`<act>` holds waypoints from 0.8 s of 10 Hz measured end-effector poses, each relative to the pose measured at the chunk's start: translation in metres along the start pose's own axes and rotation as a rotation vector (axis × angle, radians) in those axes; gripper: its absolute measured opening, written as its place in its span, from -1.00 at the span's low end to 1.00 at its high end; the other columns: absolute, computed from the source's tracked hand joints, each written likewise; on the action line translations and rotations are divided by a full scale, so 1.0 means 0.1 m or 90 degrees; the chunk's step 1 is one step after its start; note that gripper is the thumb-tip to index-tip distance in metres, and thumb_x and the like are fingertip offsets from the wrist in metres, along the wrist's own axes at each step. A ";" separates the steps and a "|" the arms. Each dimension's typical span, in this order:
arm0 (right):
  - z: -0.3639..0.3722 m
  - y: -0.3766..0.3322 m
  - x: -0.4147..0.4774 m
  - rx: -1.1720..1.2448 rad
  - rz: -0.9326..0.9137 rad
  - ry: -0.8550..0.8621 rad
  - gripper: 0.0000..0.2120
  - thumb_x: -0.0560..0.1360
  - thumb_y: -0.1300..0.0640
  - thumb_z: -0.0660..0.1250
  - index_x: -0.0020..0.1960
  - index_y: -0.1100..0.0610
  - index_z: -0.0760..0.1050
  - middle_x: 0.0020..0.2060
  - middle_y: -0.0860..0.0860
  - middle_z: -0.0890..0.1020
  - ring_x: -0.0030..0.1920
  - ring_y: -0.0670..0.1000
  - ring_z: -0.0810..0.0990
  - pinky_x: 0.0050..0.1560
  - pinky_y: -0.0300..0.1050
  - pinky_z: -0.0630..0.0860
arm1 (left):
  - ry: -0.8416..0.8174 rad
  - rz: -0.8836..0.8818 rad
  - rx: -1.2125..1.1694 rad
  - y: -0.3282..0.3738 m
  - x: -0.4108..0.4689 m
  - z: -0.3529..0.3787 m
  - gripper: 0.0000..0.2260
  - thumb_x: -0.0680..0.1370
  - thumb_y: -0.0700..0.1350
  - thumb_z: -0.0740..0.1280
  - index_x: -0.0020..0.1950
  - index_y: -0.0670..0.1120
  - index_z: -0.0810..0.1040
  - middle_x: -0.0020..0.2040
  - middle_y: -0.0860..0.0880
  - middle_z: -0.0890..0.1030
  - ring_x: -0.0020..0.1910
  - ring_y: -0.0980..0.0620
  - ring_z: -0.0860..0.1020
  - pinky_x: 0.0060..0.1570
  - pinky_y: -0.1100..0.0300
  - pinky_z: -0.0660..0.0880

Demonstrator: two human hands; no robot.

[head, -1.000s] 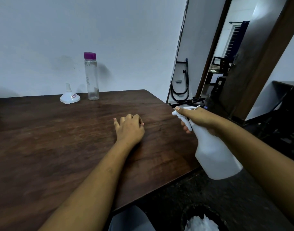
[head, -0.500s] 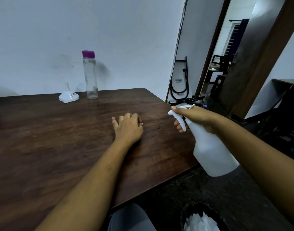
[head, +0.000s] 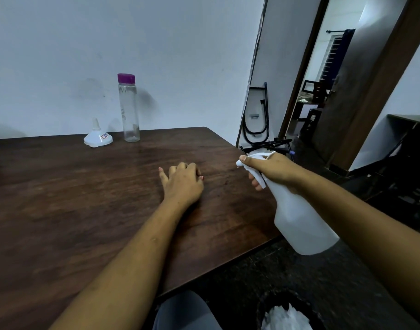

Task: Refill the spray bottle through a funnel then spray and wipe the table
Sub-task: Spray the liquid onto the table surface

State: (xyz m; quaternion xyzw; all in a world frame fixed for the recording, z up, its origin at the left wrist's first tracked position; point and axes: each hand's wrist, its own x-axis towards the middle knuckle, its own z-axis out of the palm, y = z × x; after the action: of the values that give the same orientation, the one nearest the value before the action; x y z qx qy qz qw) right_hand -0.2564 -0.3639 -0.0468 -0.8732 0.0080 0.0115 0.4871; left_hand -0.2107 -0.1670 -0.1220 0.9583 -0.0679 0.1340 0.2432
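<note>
My right hand (head: 273,170) grips the head of a white spray bottle (head: 299,220), held in the air over the table's right edge with the nozzle pointing left and fingers on the trigger. My left hand (head: 182,184) rests on the dark wooden table (head: 73,198), fingers curled loosely, holding nothing. At the back of the table a white funnel (head: 98,136) lies upside down, and beside it stands a clear bottle with a purple cap (head: 128,108), nearly empty.
A white wall runs behind the table. To the right lean black metal frames (head: 259,120) beside an open doorway. A dark bin with white crumpled paper (head: 285,315) sits on the floor near my knee.
My right hand has carried the spray bottle slightly left and toward the table. The left hand has stayed where it was.
</note>
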 end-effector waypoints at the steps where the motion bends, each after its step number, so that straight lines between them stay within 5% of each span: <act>1: -0.01 0.00 0.00 -0.049 0.000 0.002 -0.71 0.52 -0.16 0.27 -0.22 0.02 0.56 -0.36 0.03 0.53 -0.39 -0.04 0.52 -0.35 -0.15 0.51 | -0.002 0.001 0.005 0.00 0.00 -0.01 -0.83 0.58 0.00 0.18 0.10 -0.01 0.47 0.27 -0.07 0.44 0.37 -0.13 0.26 0.42 -0.24 -0.17; 3: 0.05 -0.08 -0.05 -0.017 0.002 -0.073 -0.65 0.55 -0.11 0.25 0.15 0.12 0.58 -0.15 0.15 0.62 -0.17 0.05 0.65 -0.12 -0.05 0.64 | -0.002 0.000 0.002 0.00 -0.01 -0.02 -0.84 0.58 0.00 0.18 0.09 0.00 0.47 0.26 -0.07 0.44 0.37 -0.13 0.27 0.41 -0.25 -0.17; 4: 0.08 -0.10 -0.04 -0.072 -0.007 -0.044 -0.72 0.55 -0.13 0.25 -0.01 0.06 0.59 -0.26 0.07 0.58 -0.28 0.00 0.60 -0.28 -0.16 0.60 | -0.005 -0.002 0.001 0.00 0.00 -0.01 -0.83 0.58 0.01 0.17 0.09 0.00 0.47 0.26 -0.07 0.44 0.37 -0.13 0.27 0.42 -0.25 -0.18; 5: 0.08 -0.07 -0.01 -0.129 -0.027 -0.036 -0.69 0.56 -0.14 0.21 0.05 0.04 0.59 -0.33 0.03 0.50 -0.38 -0.06 0.50 -0.40 -0.26 0.49 | -0.006 0.002 0.001 0.01 -0.01 0.00 -0.83 0.58 0.00 0.17 0.09 0.00 0.48 0.26 -0.07 0.44 0.37 -0.13 0.26 0.42 -0.25 -0.19; 8: -0.13 -0.14 -0.06 0.060 0.037 -0.056 -0.66 0.52 -0.19 0.25 0.04 0.07 0.57 -0.12 0.19 0.63 -0.22 0.06 0.64 -0.26 -0.11 0.62 | -0.016 -0.026 -0.011 0.00 -0.02 -0.05 -0.83 0.58 0.00 0.18 0.10 0.00 0.48 0.27 -0.07 0.43 0.37 -0.14 0.27 0.42 -0.25 -0.17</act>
State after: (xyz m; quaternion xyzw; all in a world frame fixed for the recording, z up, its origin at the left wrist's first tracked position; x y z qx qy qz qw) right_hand -0.2622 -0.3676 -0.0273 -0.8473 0.0121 0.0635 0.5271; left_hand -0.2134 -0.1646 -0.1184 0.9589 -0.0523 0.1164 0.2535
